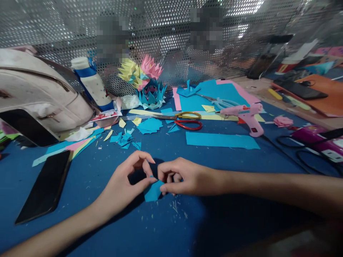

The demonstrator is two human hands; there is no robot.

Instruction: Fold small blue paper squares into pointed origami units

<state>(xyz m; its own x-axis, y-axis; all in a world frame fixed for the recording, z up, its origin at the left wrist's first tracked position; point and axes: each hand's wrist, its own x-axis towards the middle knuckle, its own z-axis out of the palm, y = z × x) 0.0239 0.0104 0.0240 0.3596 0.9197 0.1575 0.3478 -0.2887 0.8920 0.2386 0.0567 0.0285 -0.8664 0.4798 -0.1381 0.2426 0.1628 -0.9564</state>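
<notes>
A small piece of blue paper is held between my two hands, low in the middle of the view. My left hand pinches its upper edge between thumb and fingers. At its right edge my right hand is closed, with thumb and forefinger on the paper; the other fingers are curled. Behind the hands lie cut blue pieces, scissors with yellow and red handles, and a long blue strip.
A pink glue gun with a cord stands to the right. Black phones, a white bag and a bottle are at the left. Folded paper flowers stand near the perforated metal panel.
</notes>
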